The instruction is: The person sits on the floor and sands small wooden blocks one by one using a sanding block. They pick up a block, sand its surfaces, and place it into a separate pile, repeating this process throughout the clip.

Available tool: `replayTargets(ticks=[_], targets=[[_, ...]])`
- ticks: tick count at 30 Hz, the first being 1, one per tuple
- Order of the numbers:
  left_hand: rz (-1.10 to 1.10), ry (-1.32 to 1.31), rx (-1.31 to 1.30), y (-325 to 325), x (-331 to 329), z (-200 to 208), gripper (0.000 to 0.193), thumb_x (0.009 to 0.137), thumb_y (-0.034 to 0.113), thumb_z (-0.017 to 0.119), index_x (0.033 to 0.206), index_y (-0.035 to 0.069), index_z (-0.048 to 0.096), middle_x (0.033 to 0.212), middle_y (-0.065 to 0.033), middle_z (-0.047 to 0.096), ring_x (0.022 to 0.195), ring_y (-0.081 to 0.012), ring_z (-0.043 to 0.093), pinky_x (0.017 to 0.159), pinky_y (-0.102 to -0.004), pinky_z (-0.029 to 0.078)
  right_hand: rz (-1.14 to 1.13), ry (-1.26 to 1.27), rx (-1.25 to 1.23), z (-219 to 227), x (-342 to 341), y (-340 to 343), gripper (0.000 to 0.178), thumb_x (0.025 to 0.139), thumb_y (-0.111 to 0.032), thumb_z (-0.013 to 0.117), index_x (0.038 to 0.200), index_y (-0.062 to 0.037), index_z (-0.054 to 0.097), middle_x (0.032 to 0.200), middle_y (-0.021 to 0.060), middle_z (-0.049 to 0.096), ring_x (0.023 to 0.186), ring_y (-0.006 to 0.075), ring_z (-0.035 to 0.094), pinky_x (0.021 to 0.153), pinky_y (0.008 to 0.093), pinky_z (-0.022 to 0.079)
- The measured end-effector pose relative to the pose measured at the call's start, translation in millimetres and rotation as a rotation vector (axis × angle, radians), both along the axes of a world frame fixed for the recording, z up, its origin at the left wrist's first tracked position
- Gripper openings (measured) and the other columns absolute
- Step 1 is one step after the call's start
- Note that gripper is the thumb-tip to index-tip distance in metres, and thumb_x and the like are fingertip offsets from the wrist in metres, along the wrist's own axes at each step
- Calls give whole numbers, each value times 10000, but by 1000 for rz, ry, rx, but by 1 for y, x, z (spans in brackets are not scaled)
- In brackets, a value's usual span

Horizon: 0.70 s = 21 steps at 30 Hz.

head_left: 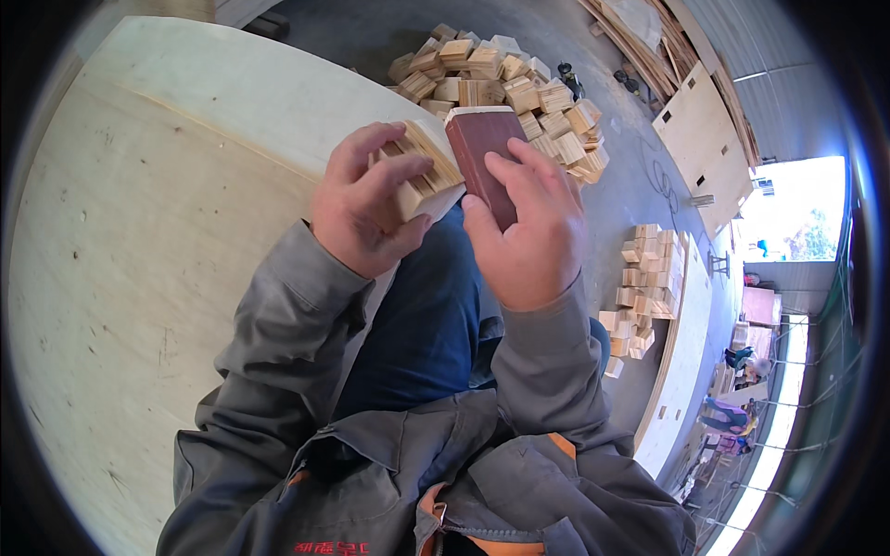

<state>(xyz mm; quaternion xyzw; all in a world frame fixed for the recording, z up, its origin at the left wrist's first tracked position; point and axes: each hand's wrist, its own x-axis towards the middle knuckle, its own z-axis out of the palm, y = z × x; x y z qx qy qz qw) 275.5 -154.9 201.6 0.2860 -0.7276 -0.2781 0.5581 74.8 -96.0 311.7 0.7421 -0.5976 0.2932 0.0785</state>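
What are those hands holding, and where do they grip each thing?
The left hand holds a pale wooden block by its left side; the right hand holds a reddish-brown block by its lower part, toward the right.

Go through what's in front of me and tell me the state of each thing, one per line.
Left hand: closed around the wood block
Wood block: held, tilted
Right hand: gripping the reddish-brown block
Reddish-brown block: held, close beside the wood block
Far block pile: loosely heaped
Right-side blocks: partly stacked
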Motion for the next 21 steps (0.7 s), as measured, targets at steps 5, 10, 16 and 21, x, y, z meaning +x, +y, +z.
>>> replayTargets(ticks=[5, 10, 16, 21], targets=[[18, -138, -84, 5, -7, 6, 651, 653, 12, 894, 1282, 118, 763, 1545, -199, 551, 1458, -500, 529, 1206, -612, 481, -38, 17, 30, -18, -9, -21, 373, 877, -203, 860, 1212, -50, 805, 1331, 181, 741, 1173, 426, 710, 1010, 517, 584], [0, -189, -91, 9, -11, 10, 641, 648, 3, 889, 1265, 117, 761, 1540, -203, 555, 1468, -499, 515, 1213, -609, 475, -64, -91, 53, -42, -20, -57, 368, 922, -228, 830, 1226, -26, 790, 1334, 222, 742, 1213, 450, 708, 1042, 530, 573], [-9, -75, -14, 9, -2, 5, 791, 702, 36, 893, 1456, 90, 657, 1608, -255, 480, 1497, -483, 491, 1240, -556, 441, -29, -277, 67, -37, -31, -57, 381, 931, -229, 825, 1231, 2, 772, 1333, 282, 734, 1256, 454, 698, 1078, 531, 557], [67, -9, 8, 4, 4, 9, 1032, 726, 55, 892, 1645, 16, 424, 1650, -295, 397, 1507, -457, 492, 1246, -518, 443, -92, -435, 109, -50, -49, -44, 420, 926, -241, 853, 1241, 21, 763, 1324, 253, 745, 1244, 408, 708, 1063, 483, 566]])
